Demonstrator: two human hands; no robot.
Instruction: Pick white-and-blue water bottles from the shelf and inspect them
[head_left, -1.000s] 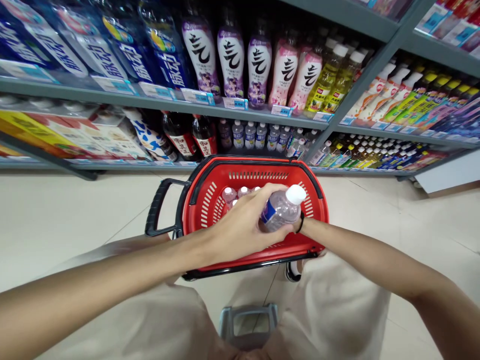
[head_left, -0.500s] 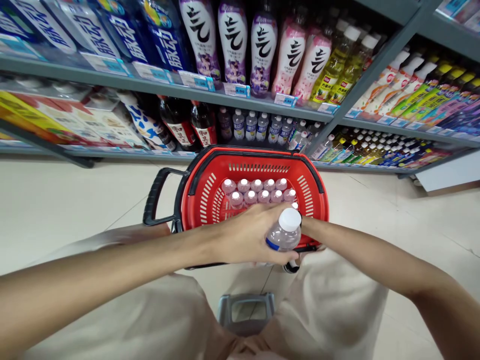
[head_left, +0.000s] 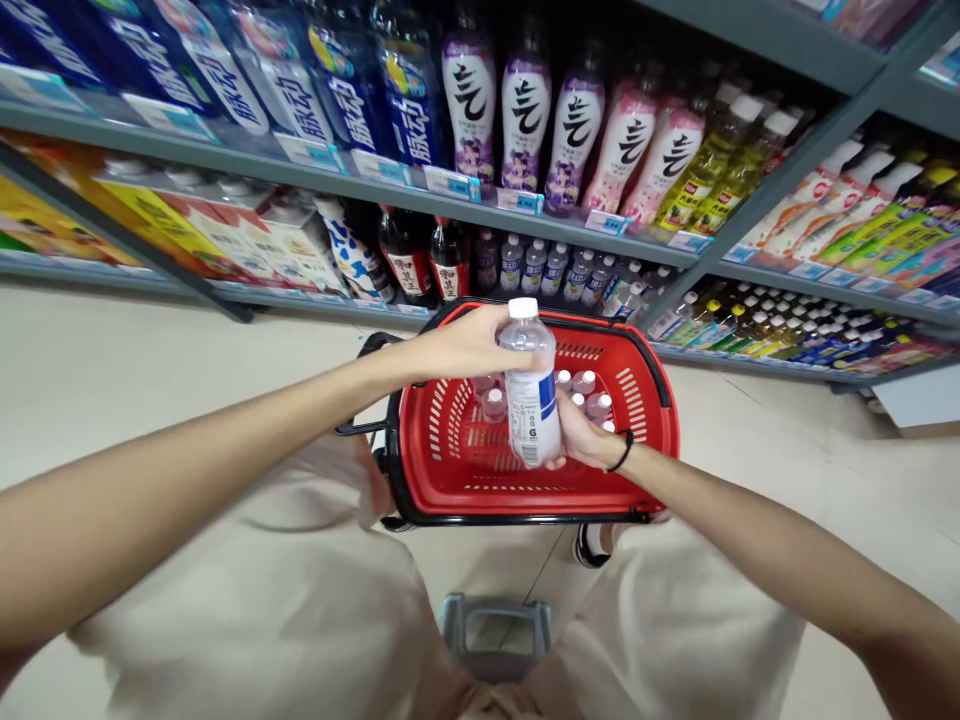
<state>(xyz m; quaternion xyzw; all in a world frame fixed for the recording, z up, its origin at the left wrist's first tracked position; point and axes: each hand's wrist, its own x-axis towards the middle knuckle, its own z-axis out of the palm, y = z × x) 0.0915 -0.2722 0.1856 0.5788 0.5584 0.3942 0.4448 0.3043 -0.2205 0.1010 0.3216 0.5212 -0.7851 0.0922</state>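
I hold a clear water bottle (head_left: 531,395) upright over my red basket (head_left: 450,450), my left hand (head_left: 465,345) gripping near its white cap and my right hand (head_left: 581,435) cupping its base. I judge the bottle is mid-handling between shelf and basket. Below my fingers, more capped bottles (head_left: 581,390) stand inside the basket, so moving it calls for a firm two-handed grasp.

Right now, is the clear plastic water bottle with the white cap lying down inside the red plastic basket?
No, the clear plastic water bottle is upright above the red plastic basket, gripped by the left hand near its cap and the right hand at its base.
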